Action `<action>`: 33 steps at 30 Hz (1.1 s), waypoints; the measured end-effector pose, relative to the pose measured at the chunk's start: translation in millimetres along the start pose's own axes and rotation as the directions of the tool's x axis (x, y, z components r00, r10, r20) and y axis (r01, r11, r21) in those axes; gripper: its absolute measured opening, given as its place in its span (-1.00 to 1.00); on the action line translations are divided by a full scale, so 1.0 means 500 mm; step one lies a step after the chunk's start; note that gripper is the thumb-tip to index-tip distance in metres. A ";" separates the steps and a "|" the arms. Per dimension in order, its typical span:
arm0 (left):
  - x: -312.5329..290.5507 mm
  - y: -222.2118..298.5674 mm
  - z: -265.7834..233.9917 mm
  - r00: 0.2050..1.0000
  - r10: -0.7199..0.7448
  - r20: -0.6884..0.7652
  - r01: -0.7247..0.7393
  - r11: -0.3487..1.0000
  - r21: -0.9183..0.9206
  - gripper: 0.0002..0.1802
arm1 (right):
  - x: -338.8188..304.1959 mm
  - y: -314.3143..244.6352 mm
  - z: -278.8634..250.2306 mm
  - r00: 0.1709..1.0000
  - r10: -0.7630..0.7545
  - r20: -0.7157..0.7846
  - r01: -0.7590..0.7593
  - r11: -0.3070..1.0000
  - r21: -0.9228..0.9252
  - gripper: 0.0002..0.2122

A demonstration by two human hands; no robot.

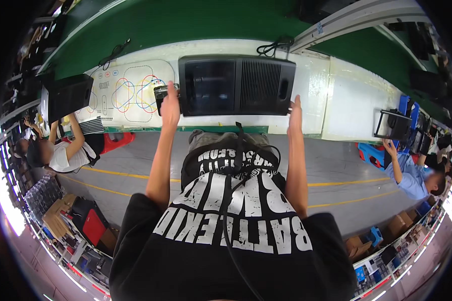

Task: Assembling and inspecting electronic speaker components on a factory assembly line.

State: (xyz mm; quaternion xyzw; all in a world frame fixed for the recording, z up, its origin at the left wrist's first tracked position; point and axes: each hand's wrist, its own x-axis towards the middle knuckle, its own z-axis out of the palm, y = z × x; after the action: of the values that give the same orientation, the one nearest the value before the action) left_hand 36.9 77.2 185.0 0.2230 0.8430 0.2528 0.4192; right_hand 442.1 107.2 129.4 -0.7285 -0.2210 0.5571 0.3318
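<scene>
Diagram sheet [128, 93] on white bench [336, 95], black cable [273, 46], red stool [116, 141], blue stool [369, 153]

White instruction sheet [125, 93], coloured looped diagrams, laid flat on bench at left. Brown cardboard boxes [58, 216] stacked on floor, lower left.

Single head-worn fisheye, steeply downward over the white workbench [331, 95]

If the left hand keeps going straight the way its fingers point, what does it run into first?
Probably the small dark, shiny-rimmed device, which the left hand already seems to touch beside the big black rectangular panel with a vented grille. Past it lies the white workbench; depth is unclear.
</scene>
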 end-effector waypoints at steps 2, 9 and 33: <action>-0.042 0.064 -0.004 0.990 0.130 -0.054 -0.136 0.983 -0.125 -0.22 | -0.066 -0.099 -0.004 0.998 -0.035 -0.043 0.031 0.995 -0.094 -0.42; 0.060 -0.088 -0.003 0.923 0.365 -0.119 -0.383 0.903 -0.197 -0.56 | -0.085 -0.165 0.096 0.957 -0.290 -0.010 0.274 0.914 -0.298 -0.71; 0.382 -0.190 -0.134 0.742 0.670 -0.012 -0.649 0.723 0.237 -0.70 | -0.046 -0.184 0.782 0.328 -0.219 0.919 0.938 0.195 -0.288 -0.83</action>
State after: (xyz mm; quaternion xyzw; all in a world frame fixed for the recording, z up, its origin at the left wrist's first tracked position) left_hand -138.2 99.9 48.1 0.5403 0.7498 0.3021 0.2336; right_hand 65.2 246.9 149.7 -0.3311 -0.8498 0.4083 0.0385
